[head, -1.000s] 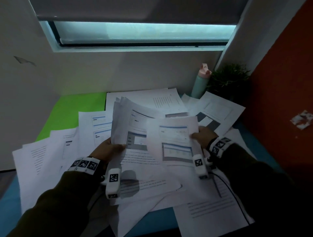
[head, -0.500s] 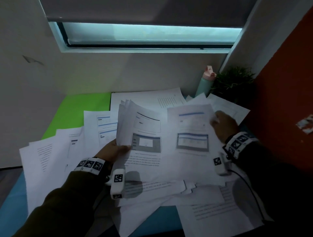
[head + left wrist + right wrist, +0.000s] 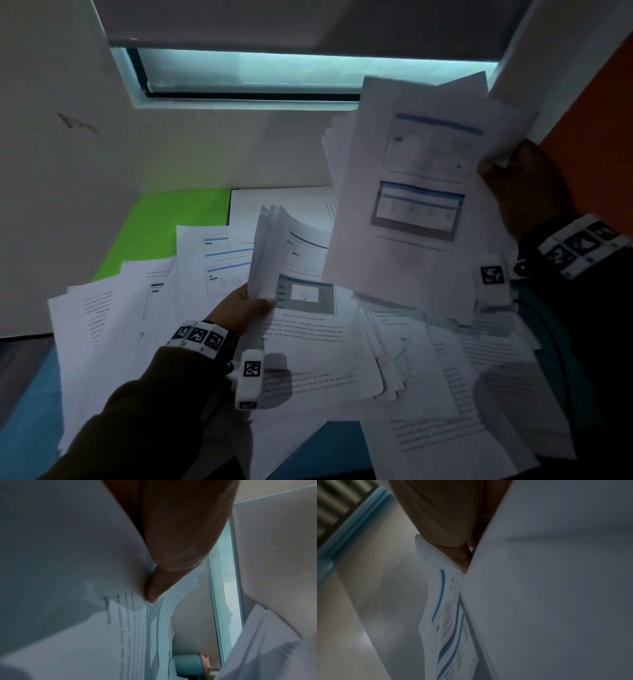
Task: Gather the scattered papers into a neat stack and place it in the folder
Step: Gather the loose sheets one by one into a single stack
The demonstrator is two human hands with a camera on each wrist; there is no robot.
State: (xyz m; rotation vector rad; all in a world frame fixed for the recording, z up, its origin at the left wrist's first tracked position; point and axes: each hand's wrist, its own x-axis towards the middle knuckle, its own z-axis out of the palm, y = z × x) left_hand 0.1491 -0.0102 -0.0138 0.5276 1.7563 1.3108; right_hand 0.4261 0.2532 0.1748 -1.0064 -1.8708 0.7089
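Dim light from the window falls on a blue desk set into a corner, and nearly all of it is buried under loose papers lying at every angle. From my remote seat I read this as the gathering step, roughly midway. My left hand pinches a fanned bundle by its lower edge, thumb on top, so the sheets stand up off the desk; the left wrist view shows the thumb pressed flat on the paper with the sheet edges splayed beside it. My right hand is raised high and grips a second batch by its right edge, the printed page with the blue bar facing me, well apart from the left bundle. The right wrist view confirms the thumb clamped across those sheets. Behind the mess lies the green folder, flat against the wall, partly covered by papers on its near and right sides (I cannot tell whether it lies open or closed). Next, I judge, the raised batch should come down onto the left bundle and be squared, edges tapped on the desk. Many sheets remain to collect, and those on the folder must be cleared before anything goes in. A teal bottle stands at the back.
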